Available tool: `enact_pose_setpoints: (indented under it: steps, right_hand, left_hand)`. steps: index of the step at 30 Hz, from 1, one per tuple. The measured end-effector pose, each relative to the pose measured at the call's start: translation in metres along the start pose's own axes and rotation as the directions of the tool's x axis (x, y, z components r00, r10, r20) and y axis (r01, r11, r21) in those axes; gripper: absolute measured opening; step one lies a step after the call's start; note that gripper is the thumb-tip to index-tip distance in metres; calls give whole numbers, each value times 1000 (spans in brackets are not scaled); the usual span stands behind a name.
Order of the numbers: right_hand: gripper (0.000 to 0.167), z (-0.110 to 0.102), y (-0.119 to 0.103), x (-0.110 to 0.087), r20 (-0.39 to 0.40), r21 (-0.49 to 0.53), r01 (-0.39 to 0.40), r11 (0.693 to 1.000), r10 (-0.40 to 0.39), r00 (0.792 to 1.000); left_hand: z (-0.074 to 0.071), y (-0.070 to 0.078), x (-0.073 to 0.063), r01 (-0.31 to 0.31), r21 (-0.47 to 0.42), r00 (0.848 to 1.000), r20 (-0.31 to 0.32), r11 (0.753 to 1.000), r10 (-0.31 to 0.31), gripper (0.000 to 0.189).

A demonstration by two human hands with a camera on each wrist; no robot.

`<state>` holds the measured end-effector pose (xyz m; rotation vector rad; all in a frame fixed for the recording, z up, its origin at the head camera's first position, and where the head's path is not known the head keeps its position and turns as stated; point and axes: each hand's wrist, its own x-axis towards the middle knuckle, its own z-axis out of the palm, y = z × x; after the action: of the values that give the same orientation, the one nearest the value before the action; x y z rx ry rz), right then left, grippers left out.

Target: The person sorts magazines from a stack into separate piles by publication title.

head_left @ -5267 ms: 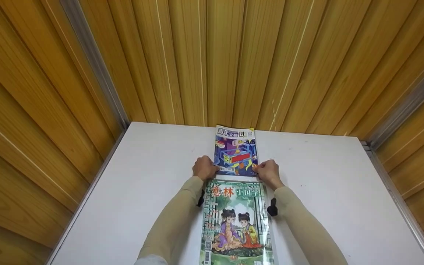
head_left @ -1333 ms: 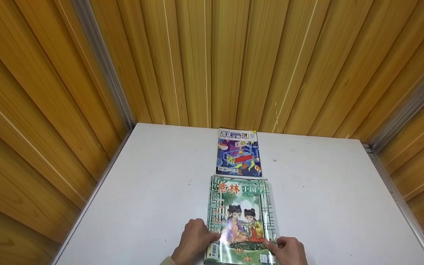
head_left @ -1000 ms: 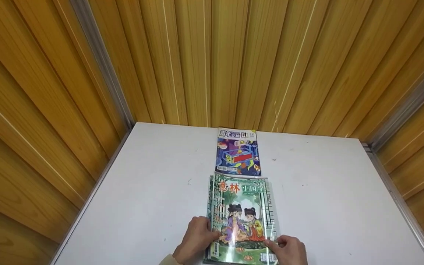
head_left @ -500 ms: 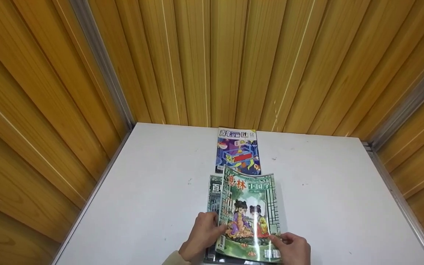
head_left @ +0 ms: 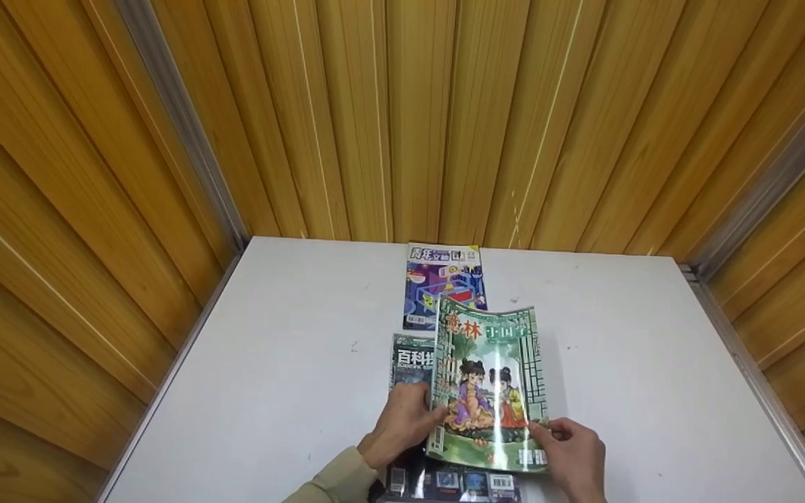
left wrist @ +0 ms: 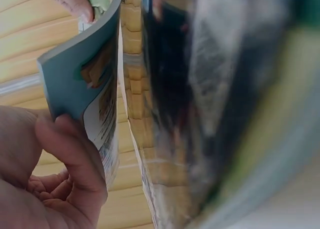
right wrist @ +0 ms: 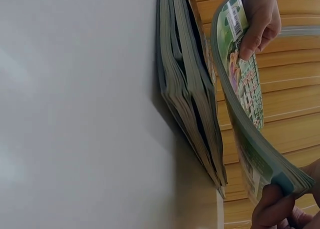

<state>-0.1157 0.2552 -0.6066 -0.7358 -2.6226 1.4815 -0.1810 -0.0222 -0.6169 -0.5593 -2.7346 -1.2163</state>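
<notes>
A green magazine [head_left: 488, 384] with two cartoon figures on its cover is held up off the stack, its middle bowed. My left hand [head_left: 408, 420] grips its left edge, thumb on the cover and fingers beneath. On the opposite edge, my right hand [head_left: 573, 450] pinches it near the lower corner. Below lies a dark magazine [head_left: 413, 363], partly covered by the green one and my left hand. The right wrist view shows the stack of magazines [right wrist: 192, 89] flat on the table, with a gap between it and the raised green magazine [right wrist: 250, 134].
A purple-blue magazine [head_left: 437, 276] lies farther back near the wall, its lower right part hidden behind the green one. The white table [head_left: 291, 349] is bounded by wood-patterned panels [head_left: 416, 126] at the back and sides.
Both hands have moved from the far purple-blue magazine to the green one. They have lifted it up and to the right off the stack, uncovering the dark magazine beneath.
</notes>
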Motion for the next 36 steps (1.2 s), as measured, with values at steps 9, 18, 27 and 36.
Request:
enact_pose_setpoints:
  steps: [9,18,27,36]
  right_hand:
    - [32,-25,-16,26,-56,-30,58,998,-60,997]
    - [33,-37,-18,57,-84,-50,143,989,-147,986]
    - [41,-54,-12,88,-129,-70,159,985,-167,978]
    - [39,-67,-15,124,-129,-70,148,987,-156,979]
  left_hand:
    - [32,-5,38,-110,65,986,-115,992,117,51]
    - [31,13,76,-53,-11,997,-54,999,53,62]
    - [83,-7,128,-68,42,997,-24,997,69,62]
    - [81,21,158,-37,115,999,-19,993,39,61]
